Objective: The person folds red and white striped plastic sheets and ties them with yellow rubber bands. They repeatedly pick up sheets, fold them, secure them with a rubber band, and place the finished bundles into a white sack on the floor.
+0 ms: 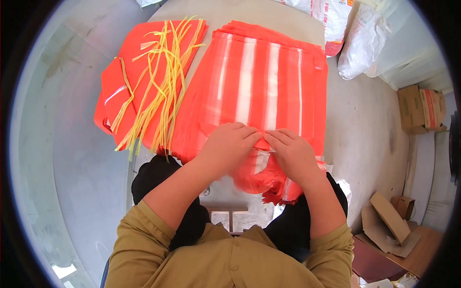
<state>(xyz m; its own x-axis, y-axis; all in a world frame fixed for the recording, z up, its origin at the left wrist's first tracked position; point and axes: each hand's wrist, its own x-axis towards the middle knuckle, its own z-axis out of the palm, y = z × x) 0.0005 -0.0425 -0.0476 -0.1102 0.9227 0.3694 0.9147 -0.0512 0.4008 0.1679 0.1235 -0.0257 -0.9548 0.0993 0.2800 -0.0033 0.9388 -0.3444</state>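
A thick stack of red plastic bags (pixel 286 91) with pale lengthwise bands lies in front of me, its near end hanging over the table edge toward my lap. My left hand (pixel 229 144) and my right hand (pixel 294 152) meet at the near part of the stack. Their fingers are bent and closed on the top red plastic bag (pixel 261 144), with the thumbs mostly hidden. Below them the loose, crumpled ends (pixel 281 185) droop over my legs. To the left, a bundle of yellow strips (pixel 165 84) lies across another pile of red plastic bags (pixel 137 43).
The pale table top (pixel 201 12) shows behind the stacks. White sacks (pixel 362 43) stand beyond it at the far right. Cardboard boxes (pixel 417 110) rest against the right wall, and an opened carton (pixel 384 225) lies on a brown surface (pixel 422 249) at the lower right.
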